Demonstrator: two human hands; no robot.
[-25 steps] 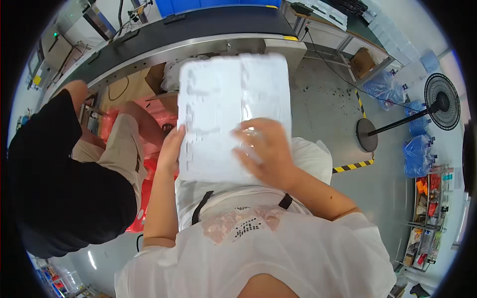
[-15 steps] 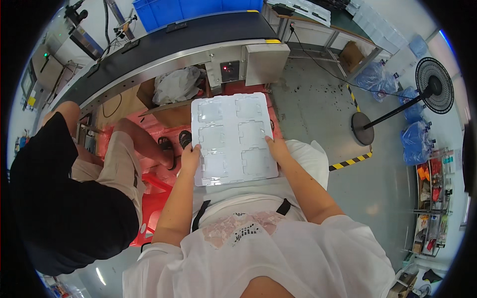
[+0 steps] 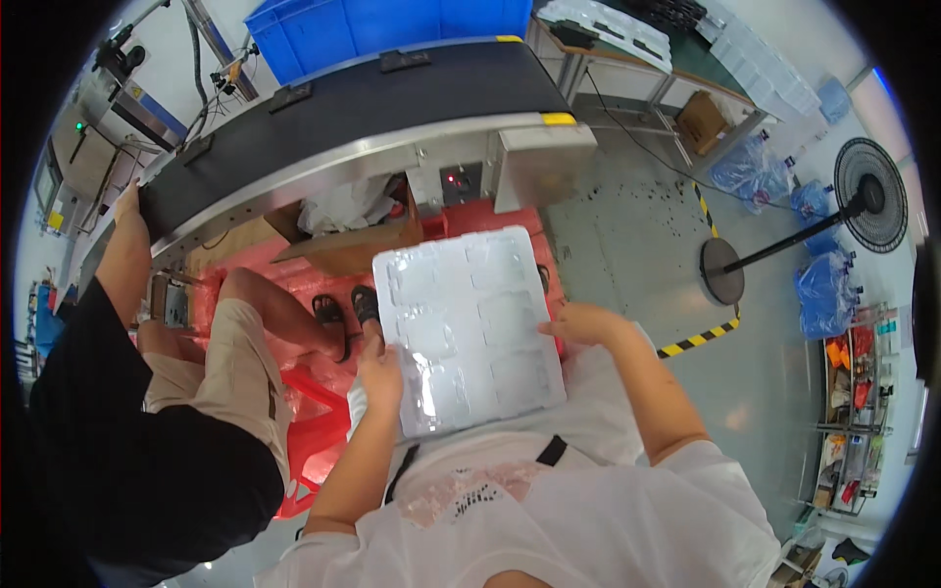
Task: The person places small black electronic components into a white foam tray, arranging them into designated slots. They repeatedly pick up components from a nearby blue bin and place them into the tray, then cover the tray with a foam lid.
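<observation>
A white plastic blister tray [image 3: 469, 328] with several shallow rectangular pockets lies across my lap, its surface shiny. On its left edge my left hand [image 3: 380, 370] is closed, thumb on the near side and the other fingers partly hidden. At the right edge my right hand [image 3: 586, 323] has its fingertips pinched against the rim, wrist raised and bent. The pockets show no parts in them, though glare covers some of the surface.
Ahead runs a black conveyor belt [image 3: 343, 98] carrying several small dark parts, with a blue crate [image 3: 382, 34] behind it. A co-worker [image 3: 167, 461] sits at my left, hand at the belt. An open carton [image 3: 353, 245] stands underneath; a fan [image 3: 723, 269] stands right.
The tray sits lower in the picture and its glare has shifted. My right wrist has lifted, with the fingers at the edge. The co-worker's arm now reaches to the belt. The whole view has tilted.
</observation>
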